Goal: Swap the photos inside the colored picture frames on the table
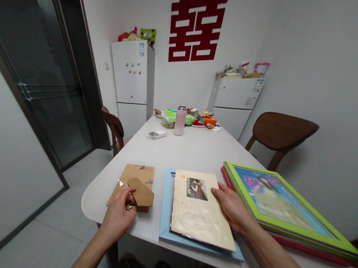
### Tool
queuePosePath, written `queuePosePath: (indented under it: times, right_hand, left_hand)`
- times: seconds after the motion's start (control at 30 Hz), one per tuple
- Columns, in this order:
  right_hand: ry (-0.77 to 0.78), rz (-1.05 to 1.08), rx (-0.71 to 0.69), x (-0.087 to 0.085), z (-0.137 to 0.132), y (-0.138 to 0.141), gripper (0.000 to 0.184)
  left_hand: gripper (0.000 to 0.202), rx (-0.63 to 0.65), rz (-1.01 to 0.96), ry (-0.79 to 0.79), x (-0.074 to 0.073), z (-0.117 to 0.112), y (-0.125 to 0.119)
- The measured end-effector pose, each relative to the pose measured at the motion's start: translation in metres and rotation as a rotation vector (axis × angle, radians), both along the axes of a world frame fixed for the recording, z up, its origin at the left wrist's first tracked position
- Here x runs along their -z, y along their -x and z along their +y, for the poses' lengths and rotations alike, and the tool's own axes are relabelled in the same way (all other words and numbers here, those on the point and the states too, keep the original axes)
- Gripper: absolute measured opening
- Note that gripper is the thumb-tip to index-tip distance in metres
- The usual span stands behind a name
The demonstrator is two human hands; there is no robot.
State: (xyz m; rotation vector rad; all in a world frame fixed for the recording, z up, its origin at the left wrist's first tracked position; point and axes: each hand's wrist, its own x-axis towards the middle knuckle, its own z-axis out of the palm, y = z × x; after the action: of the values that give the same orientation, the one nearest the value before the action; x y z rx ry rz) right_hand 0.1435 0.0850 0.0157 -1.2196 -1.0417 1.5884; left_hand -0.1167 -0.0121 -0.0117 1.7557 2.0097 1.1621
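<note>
At the near left of the table lies a brown frame backing board point(125, 175) with metal clips and a flap-like stand point(143, 194) on it. My left hand point(119, 212) is closed at the stand's left edge, fingertips curled around it. A light blue picture frame point(165, 215) lies in the middle. On it rests a cream sheet point(201, 220) bearing a small photo point(197, 189). My right hand point(230, 206) grips this sheet's right edge, thumb on top and the other fingers partly hidden. The sheet covers most of the blue frame.
Right of my right hand, a green picture frame point(281, 200) lies on a red frame point(309, 247). Farther back are a pink bottle point(180, 121), a small silver device point(157, 135) and a colourful pile of packages point(209, 120). Wooden chairs point(283, 130) point(113, 124) flank the table point(193, 149).
</note>
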Motion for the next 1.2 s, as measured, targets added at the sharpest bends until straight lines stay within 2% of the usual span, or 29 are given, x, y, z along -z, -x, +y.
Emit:
queuePosePath:
  times: [0.1,0.2,0.33,0.43,0.63,0.87,0.97,1.07,1.2]
  right_hand:
    - [0.017,-0.039,-0.012,-0.002,0.002,-0.002,0.049]
    - [0.019,-0.09,-0.018,-0.003,0.007,-0.004,0.05]
    - [-0.015,-0.192,-0.033,0.0,0.016,-0.005,0.048]
    - [-0.119,-0.327,-0.061,0.007,0.025,-0.003,0.045]
    - [-0.265,-0.534,-0.087,0.017,0.03,0.006,0.042]
    - [-0.446,-0.788,-0.056,0.009,0.026,0.009,0.033]
    - [-0.51,-1.062,-0.077,0.006,0.024,0.006,0.028]
    - [-0.523,-1.402,-0.14,0.007,0.02,0.003,0.031]
    - [-0.607,-1.563,-0.084,0.013,0.015,0.003,0.038]
  left_hand:
    - [0.032,-0.001,-0.055,-0.017,-0.011,-0.003,0.002]
    - [0.027,-0.03,-0.011,-0.062,-0.022,-0.001,-0.006]
    - [0.024,0.084,0.095,-0.066,-0.035,0.011,-0.032]
    - [0.028,0.169,0.156,-0.007,-0.042,0.019,-0.05]
    - [0.035,0.319,0.219,0.139,-0.036,0.019,-0.069]
    - [0.045,0.403,0.304,0.222,-0.023,0.011,-0.083]
    - [0.044,0.424,0.315,0.233,-0.025,0.01,-0.084]
    - [0.038,0.449,0.339,0.222,-0.028,0.011,-0.084]
    - [0.033,0.469,0.368,0.201,-0.03,0.013,-0.086]
